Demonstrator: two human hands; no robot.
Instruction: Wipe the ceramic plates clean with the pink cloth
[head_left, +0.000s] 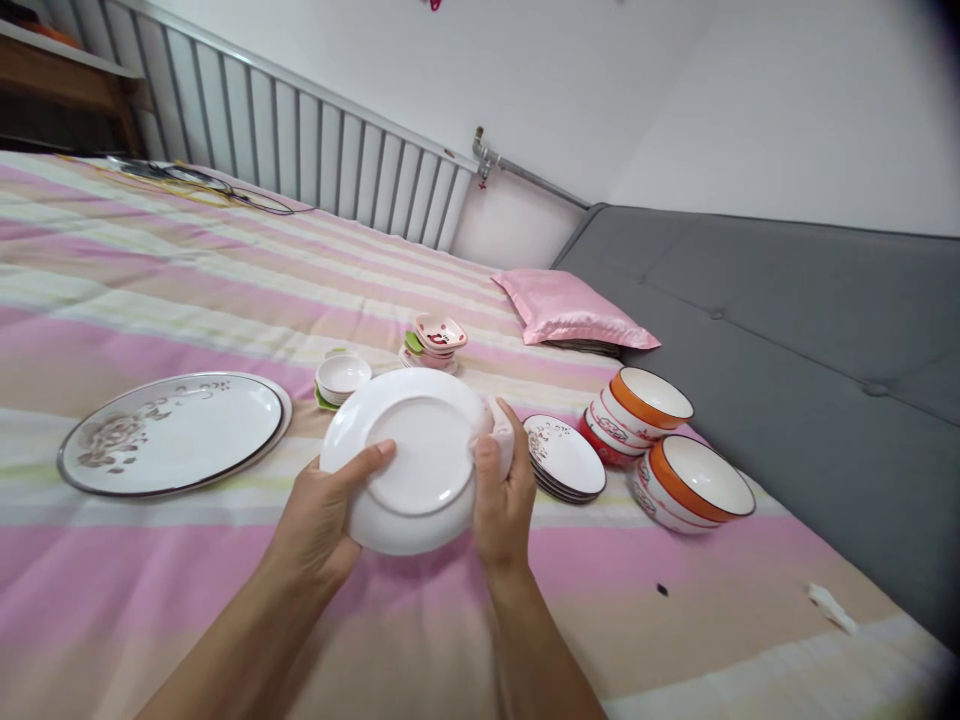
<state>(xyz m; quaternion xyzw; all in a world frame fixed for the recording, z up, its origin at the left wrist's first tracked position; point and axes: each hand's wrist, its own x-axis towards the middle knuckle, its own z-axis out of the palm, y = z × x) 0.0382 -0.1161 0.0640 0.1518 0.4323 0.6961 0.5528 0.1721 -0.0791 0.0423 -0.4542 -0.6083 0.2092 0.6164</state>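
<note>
Right of the right hand (506, 500), a grey padded headboard (780, 320) stands before a white wall (697, 130). Beyond the left hand (319, 515), past the striped bed (97, 580), runs a radiator (289, 130), brown wooden furniture (67, 90) farther left.

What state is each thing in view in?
White plate: held up, underside toward the camera.
Left hand: gripping the plate's edge, thumb on its underside.
Right hand: holding pale cloth against the plate.
Oval platters: stacked, face up.
Small plates: stacked, face up.
Orange-banded bowls: upright, each topping a stack.
Small white bowl: upright.
Square dish: face up, topping a stack.
Pink pillow: lying flat.
Cables: loosely looped.
</note>
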